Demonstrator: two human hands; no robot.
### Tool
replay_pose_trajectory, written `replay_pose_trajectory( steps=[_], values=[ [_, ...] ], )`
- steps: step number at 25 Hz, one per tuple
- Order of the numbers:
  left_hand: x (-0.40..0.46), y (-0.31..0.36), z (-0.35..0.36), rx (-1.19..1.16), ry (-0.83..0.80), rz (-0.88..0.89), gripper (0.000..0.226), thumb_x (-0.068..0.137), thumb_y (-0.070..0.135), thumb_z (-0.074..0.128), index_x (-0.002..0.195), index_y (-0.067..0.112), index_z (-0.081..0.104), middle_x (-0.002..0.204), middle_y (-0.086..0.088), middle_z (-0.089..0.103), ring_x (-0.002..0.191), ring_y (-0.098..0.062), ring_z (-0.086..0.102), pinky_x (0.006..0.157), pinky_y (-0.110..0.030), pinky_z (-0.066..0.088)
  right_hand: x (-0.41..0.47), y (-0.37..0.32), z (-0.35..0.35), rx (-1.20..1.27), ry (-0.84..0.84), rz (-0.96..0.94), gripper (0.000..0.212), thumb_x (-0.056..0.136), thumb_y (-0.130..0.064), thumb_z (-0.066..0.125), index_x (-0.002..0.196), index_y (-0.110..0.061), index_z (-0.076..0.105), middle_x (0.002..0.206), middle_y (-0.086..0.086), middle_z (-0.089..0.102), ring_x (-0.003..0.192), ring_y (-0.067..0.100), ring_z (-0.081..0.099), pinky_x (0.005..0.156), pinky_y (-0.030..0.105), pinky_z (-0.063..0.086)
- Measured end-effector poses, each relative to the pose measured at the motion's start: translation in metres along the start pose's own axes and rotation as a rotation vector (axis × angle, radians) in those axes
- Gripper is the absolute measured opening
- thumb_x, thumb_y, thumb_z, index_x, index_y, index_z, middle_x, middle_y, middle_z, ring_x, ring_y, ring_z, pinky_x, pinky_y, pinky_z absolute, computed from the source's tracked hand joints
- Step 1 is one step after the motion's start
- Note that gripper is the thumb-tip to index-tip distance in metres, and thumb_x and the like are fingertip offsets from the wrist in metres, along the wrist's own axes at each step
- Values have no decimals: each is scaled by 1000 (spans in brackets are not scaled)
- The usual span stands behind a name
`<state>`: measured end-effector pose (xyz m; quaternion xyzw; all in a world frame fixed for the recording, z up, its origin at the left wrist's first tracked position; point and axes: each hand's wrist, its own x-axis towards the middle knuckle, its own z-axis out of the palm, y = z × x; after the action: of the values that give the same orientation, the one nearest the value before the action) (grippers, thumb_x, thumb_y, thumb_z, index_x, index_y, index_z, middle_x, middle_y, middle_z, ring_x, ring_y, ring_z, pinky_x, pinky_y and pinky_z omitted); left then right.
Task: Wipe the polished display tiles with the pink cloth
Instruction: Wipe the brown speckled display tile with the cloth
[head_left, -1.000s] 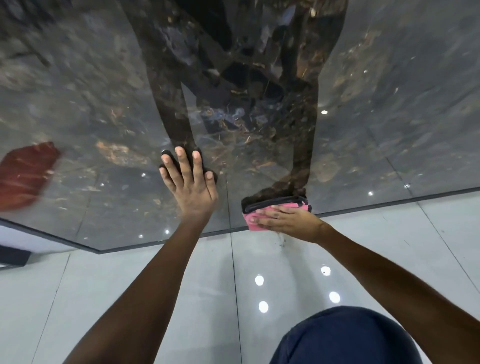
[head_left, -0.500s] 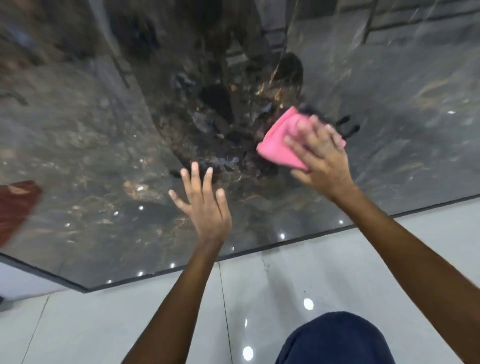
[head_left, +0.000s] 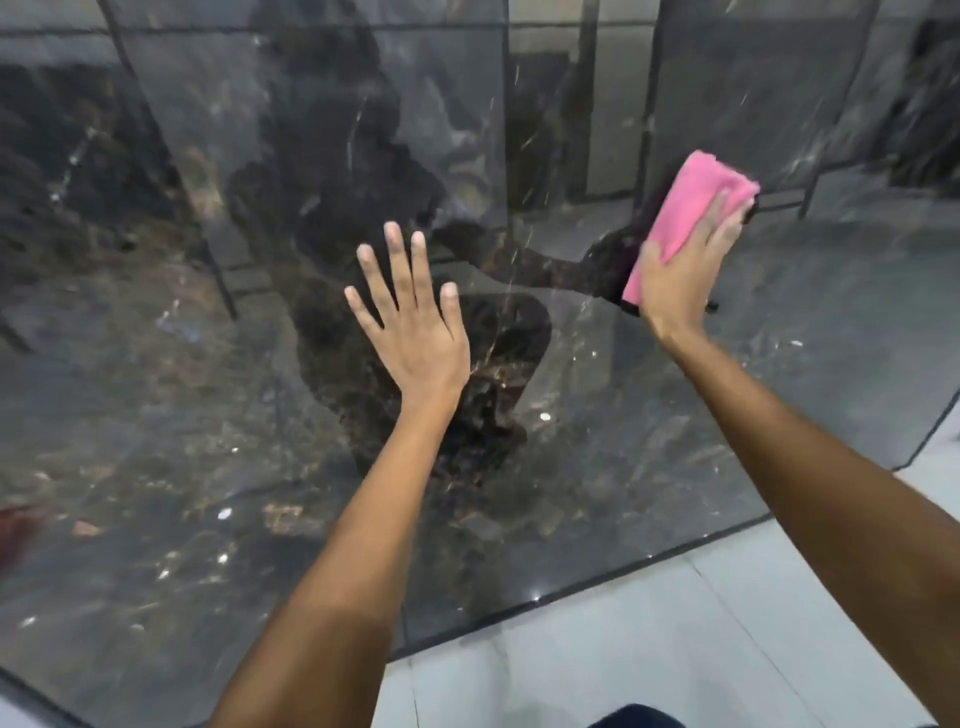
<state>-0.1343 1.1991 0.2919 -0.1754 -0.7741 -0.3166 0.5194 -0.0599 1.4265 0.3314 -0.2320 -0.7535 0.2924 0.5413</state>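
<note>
Pressing flat, the right hand (head_left: 680, 270) held the pink cloth (head_left: 685, 213) against the dark tile (head_left: 156, 415). The left hand (head_left: 410, 327) stayed spread, fingers straight, empty.

Pale grey floor (head_left: 649, 649) with thin grout lines, near right. Dark blue garment (head_left: 631, 717) at the near edge. Blurred red shape (head_left: 18, 519) at the far left margin.

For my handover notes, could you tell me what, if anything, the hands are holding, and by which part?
The right hand presses the folded pink cloth against the tile, covering its lower half. The left hand holds nothing.
</note>
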Motion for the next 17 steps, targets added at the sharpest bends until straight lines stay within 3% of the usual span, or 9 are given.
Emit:
replay_pose_trajectory(
  steps=[1, 2, 4, 6, 7, 11, 13, 15, 17],
  values=[
    [3, 8, -2, -44, 21, -22, 53, 104, 36, 28, 152, 14, 24, 159, -12, 23, 147, -32, 10, 118, -53, 0, -12, -9, 4, -86, -49, -94, 92, 78, -24, 50, 151, 1, 1, 155, 31, -8, 145, 44, -5, 120, 48, 4],
    [9, 17, -5, -82, 41, -24, 52, 103, 33, 31, 151, 13, 26, 159, -14, 24, 147, -32, 10, 118, -50, -4, -28, -11, 11, -180, -148, -336, 96, 75, -22, 55, 151, 0, 0, 155, 32, -5, 143, 46, -5, 118, 54, 6],
    [33, 40, -4, -125, 88, 33, 52, 102, 30, 35, 150, 11, 30, 158, -17, 25, 146, -34, 12, 118, -46, -6, -53, 7, 16, -389, -353, -987, 92, 73, -24, 54, 151, -3, 10, 154, 32, 10, 141, 51, 5, 113, 62, 15],
    [67, 66, -1, -141, 119, 61, 52, 101, 29, 35, 150, 10, 33, 158, -16, 26, 147, -35, 14, 119, -46, -4, -19, 31, -2, -561, -337, -1233, 89, 72, -31, 46, 151, -8, 12, 153, 30, 19, 140, 50, 16, 110, 60, 21],
    [80, 76, 2, -125, 129, 54, 53, 101, 30, 35, 150, 10, 32, 159, -15, 25, 147, -36, 14, 119, -48, -2, 10, 41, -13, -542, -280, -1109, 91, 73, -31, 48, 152, -10, 7, 153, 32, 15, 141, 49, 13, 111, 59, 17],
    [94, 85, 21, 46, 147, 11, 53, 104, 31, 31, 154, 16, 25, 161, -7, 21, 148, -35, 13, 119, -54, 5, 122, 49, -62, -158, -22, -57, 84, 87, -34, 43, 154, -7, 0, 156, 26, -12, 144, 44, -9, 116, 58, 2],
    [91, 81, 29, 98, 185, -1, 52, 104, 30, 30, 154, 16, 24, 161, -6, 21, 149, -34, 14, 119, -52, 5, 137, 35, -54, -85, 54, -12, 82, 85, -32, 41, 153, -4, 5, 156, 28, -7, 145, 43, -6, 118, 53, 1],
    [91, 81, 33, 139, 217, -7, 52, 104, 27, 33, 154, 16, 24, 161, -7, 21, 149, -34, 13, 119, -51, 4, 116, 23, -30, -101, -19, -470, 86, 81, -25, 51, 153, -5, 9, 156, 29, 2, 145, 42, -1, 118, 45, -6],
    [90, 83, 34, 154, 240, 2, 52, 103, 24, 35, 153, 14, 27, 161, -9, 22, 148, -34, 13, 120, -51, 5, 93, 27, -19, -263, -167, -1249, 87, 76, -29, 54, 152, -11, 15, 157, 22, 15, 144, 39, 9, 118, 47, 1]
  ],
)
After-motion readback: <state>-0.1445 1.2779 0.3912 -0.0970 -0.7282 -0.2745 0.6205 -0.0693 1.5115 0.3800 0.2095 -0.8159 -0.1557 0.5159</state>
